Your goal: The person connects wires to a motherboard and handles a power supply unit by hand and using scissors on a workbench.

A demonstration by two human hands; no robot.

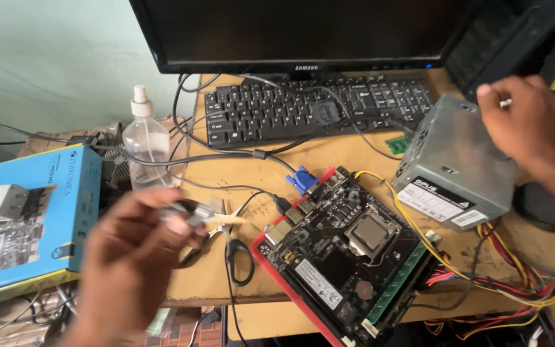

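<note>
l hand [137, 247] grips blurred tool nr desk edge; r hand [523, 119] over psu [457, 164].

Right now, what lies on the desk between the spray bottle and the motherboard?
In the head view, scissors and loose cables lie between the spray bottle and the motherboard.

Computer repair workshop: bare motherboard [348, 247], loose power supply [455, 164] trailing coloured wires [515, 270], pliers [216, 234], keyboard [316, 109] and monitor [303, 32] crowding a worn wooden bench [335, 151].

blue box [33, 218] left | dark monitor [303, 29] rear | white label [433, 200] right
</note>
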